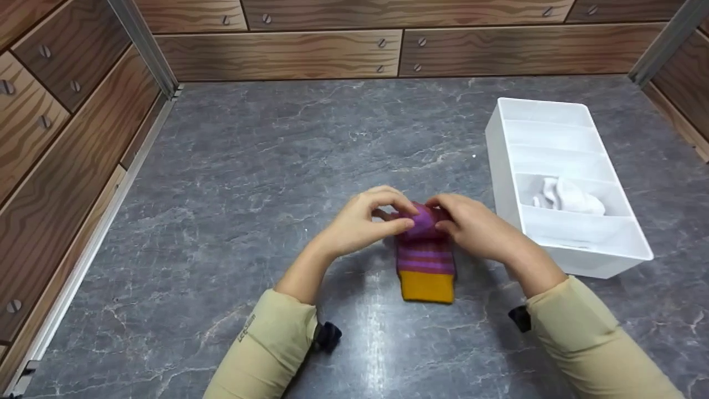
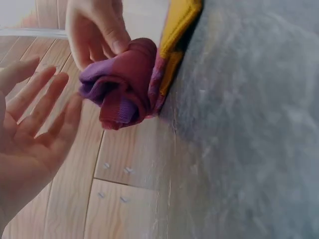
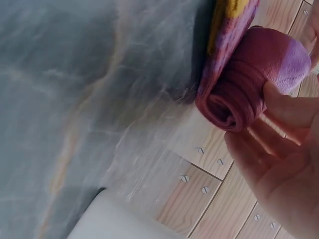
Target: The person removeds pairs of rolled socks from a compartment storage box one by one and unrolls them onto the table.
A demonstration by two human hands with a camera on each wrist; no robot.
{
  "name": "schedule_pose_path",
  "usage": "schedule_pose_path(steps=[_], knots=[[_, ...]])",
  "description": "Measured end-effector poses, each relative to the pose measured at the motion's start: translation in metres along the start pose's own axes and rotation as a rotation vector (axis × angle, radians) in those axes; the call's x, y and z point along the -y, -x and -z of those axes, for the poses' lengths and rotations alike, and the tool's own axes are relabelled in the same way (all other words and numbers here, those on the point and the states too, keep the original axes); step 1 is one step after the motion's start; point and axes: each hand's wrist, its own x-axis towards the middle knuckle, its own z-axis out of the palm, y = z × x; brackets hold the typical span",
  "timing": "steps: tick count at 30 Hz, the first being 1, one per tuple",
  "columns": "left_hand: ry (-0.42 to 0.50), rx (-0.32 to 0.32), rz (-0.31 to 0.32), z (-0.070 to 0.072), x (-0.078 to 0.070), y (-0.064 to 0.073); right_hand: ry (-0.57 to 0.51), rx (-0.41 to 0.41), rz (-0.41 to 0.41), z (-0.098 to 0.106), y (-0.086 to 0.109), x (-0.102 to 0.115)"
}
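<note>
Apparently soft, light socks (image 1: 425,263) inviting side grip: right hand (image 1: 475,228) pinching roll, left hand (image 1: 357,221) flanking unclenched, short of surface's (image 1: 266,144) far edge.

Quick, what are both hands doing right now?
Left hand: open, right by the striped sock bundle.
Right hand: holding the bundle's rolled end, thumb on it.
</note>
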Motion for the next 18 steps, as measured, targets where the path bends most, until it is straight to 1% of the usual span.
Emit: schedule_pose_path(steps=[2,3,5,7,8,10,11,13,15,18], knots=[[-0.011,0.037,-0.040,-0.001,0.000,0.001,0.013,-0.018,-0.021,0.000,-0.003,0.001],[-0.008,0.069,-0.048,-0.002,0.000,0.001,0.022,-0.028,-0.034,0.000,-0.005,0.001],[0.042,0.180,-0.055,-0.005,0.000,0.000,0.032,-0.055,-0.058,0.000,-0.009,0.001],[0.063,0.314,-0.035,-0.009,0.000,-0.001,0.042,-0.081,-0.077,0.000,-0.012,0.001],[0.057,0.373,-0.022,-0.011,0.000,-0.002,0.044,-0.094,-0.085,0.000,-0.014,0.001],[0.028,0.467,-0.010,-0.015,0.002,-0.005,0.040,-0.117,-0.086,-0.001,-0.018,0.000],[-0.003,0.501,-0.008,-0.017,0.004,-0.007,0.039,-0.126,-0.083,-0.001,-0.019,-0.001],[-0.072,0.543,-0.001,-0.019,0.007,-0.009,0.043,-0.140,-0.063,-0.002,-0.022,-0.003],[-0.127,0.576,0.019,-0.021,0.011,-0.011,0.046,-0.141,-0.042,-0.003,-0.023,-0.004],[-0.206,0.611,0.068,-0.021,0.014,-0.012,0.048,-0.120,-0.026,-0.004,-0.022,-0.007]])
